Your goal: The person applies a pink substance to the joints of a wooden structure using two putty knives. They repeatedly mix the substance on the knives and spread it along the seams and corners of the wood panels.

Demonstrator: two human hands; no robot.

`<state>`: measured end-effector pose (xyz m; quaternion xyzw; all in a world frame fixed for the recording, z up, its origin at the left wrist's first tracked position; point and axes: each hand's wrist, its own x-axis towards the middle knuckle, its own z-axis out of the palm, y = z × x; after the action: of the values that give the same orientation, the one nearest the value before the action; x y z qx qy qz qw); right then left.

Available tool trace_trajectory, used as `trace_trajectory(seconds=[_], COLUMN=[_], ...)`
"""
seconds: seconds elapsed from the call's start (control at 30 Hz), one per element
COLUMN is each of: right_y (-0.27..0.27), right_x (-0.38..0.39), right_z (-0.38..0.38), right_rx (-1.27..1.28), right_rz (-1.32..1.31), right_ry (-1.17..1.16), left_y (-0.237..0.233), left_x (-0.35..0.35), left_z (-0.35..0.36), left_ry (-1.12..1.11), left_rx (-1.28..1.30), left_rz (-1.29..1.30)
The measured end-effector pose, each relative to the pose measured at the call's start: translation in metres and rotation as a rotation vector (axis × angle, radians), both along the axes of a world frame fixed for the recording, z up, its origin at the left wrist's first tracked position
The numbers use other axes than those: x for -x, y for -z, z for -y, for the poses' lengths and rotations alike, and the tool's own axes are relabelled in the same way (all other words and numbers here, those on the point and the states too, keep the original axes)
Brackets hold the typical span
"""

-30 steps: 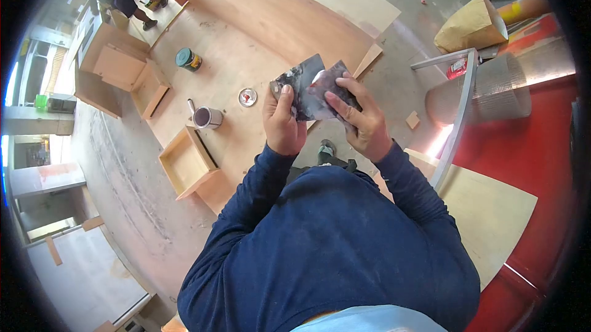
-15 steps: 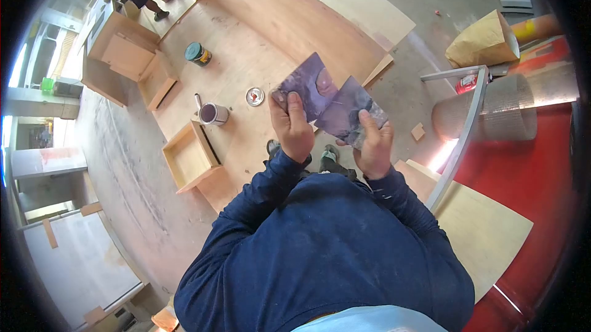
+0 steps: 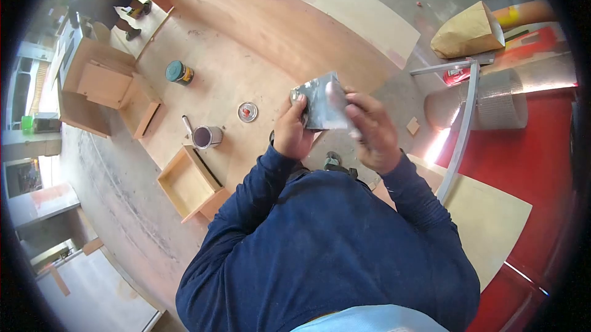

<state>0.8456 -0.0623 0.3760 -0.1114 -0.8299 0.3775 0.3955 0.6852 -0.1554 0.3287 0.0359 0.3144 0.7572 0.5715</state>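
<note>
Badly blurred: thin piece [image 3: 338, 101] held in grip of right hand [image 3: 377, 137], outline unclear. Flat, smeared, square-cornered plate [image 3: 316, 105] held under thumb of left hand [image 3: 292, 135].

Centre: motion blurs the right grip [image 3: 377, 135] and the right-hand plate [image 3: 337, 99], whose outline cannot be traced; most fingers of the left grip [image 3: 293, 133] are hidden behind the left-hand plate [image 3: 316, 103]. Upper left: the head of the co-worker [image 3: 101, 7] cannot be made out; print on the teal-lidded can [image 3: 179, 72] is too small to read. Bottom edge: the pale-blue cloth [image 3: 372, 319] is cut off.
</note>
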Motion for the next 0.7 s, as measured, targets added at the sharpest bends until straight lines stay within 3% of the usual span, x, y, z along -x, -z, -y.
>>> trace_trajectory(seconds=[0.07,0.1,0.23,0.3,0.33,0.4,0.47,0.53,0.6,0.67,0.7], right_y=[0.010,0.000,-0.016,0.016,0.032,0.039,0.046,0.076,0.066,0.122,0.118], right_x=[0.029,0.042,0.073,0.067,0.063,0.066,0.056,0.031,0.021,-0.018,-0.023], right_z=[0.003,0.013,0.023,0.025,0.023,0.014,0.004,-0.023,-0.040,-0.081,-0.093], right_rx=[-0.164,-0.280,-0.331,-0.093,-0.086,-0.088,-0.018,-0.113,-0.129,0.439,0.442], right_rz=[0.157,0.172,0.231,0.416,0.421,0.601,0.722,0.608,0.775,0.347,0.347], right_ry=[-0.150,-0.044,0.042,0.220,0.239,0.222,0.299,0.353,0.483,0.447,0.458], left_y=[-0.008,-0.018,0.001,-0.038,-0.037,-0.036,-0.036,-0.032,-0.030,-0.019,-0.017], left_x=[0.022,0.031,0.064,0.083,0.092,0.110,0.126,0.143,0.158,0.168,0.171], left_z=[-0.005,-0.006,-0.008,-0.002,-0.002,-0.003,-0.009,-0.012,-0.012,-0.012,-0.012], left_ry=[-0.017,-0.060,-0.090,-0.038,-0.017,-0.029,-0.031,-0.051,-0.022,-0.006,0.004], left_rx=[-0.029,-0.034,-0.153,0.274,0.274,-0.132,-0.176,-0.172,-0.117,-0.118,-0.116], left_rz=[0.087,0.094,-0.023,-0.343,-0.343,-0.071,-0.030,-0.106,-0.119,-0.083,-0.081])
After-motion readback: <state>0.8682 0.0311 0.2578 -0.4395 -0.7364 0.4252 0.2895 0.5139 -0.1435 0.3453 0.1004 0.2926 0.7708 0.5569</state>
